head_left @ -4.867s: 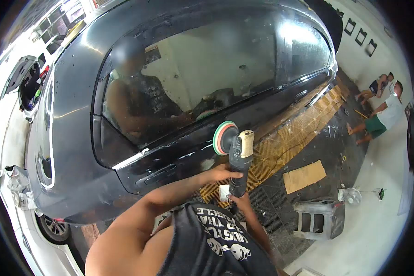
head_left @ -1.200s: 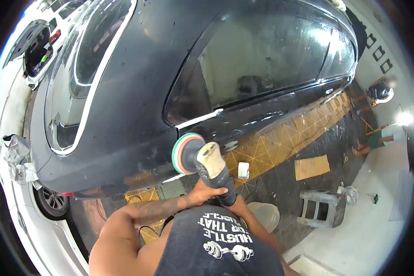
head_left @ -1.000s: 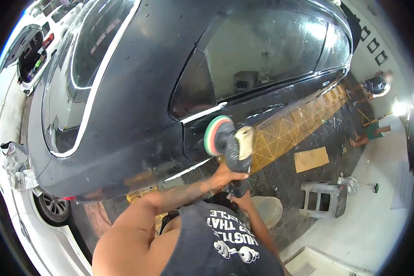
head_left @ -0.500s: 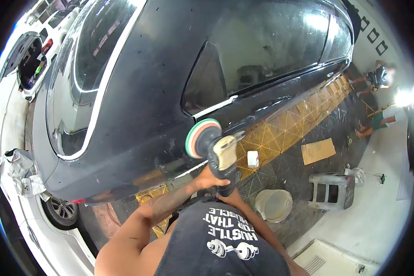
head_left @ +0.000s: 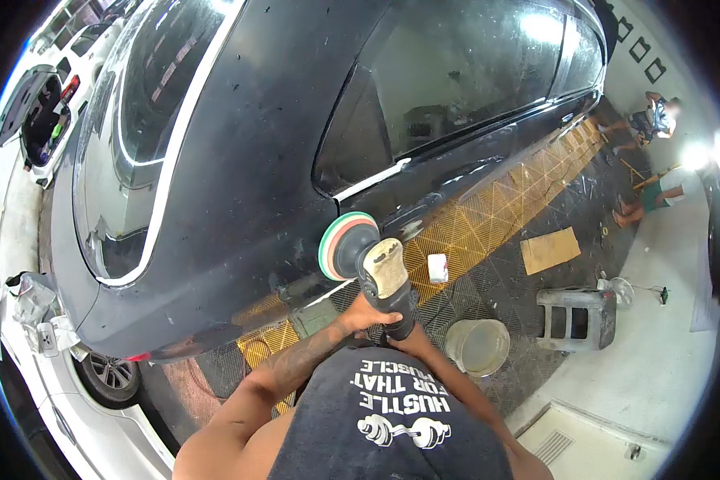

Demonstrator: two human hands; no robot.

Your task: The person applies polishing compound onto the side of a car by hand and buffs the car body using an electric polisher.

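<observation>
An orbital sander [head_left: 386, 268] with a round pad [head_left: 342, 246], layered green and orange at its rim, is in both my hands. My left hand [head_left: 364, 315] is closed round the body below its tan top. Lower down, my right hand [head_left: 413, 342] grips the dark rear end, its fingers partly hidden. The pad is beside the dull black side panel [head_left: 240, 216] of a car, just below the rear quarter window. I cannot tell whether its face touches the panel. White masking tape [head_left: 372, 181] runs along the lower window edge, and more tape frames the rear glass.
Yellow and black floor tiles [head_left: 488, 220] line the car's side. A white block [head_left: 438, 268], a bucket [head_left: 478, 347], a grey step stool [head_left: 576, 318] and flat cardboard [head_left: 550, 250] are on the floor. Two people are at the far right. A white car [head_left: 88, 408] stands at left.
The view has shifted slightly. The sander sits a little further left and lower in the picture, its pad still beside the panel. More of my right hand shows now. Both hands keep their grip.
</observation>
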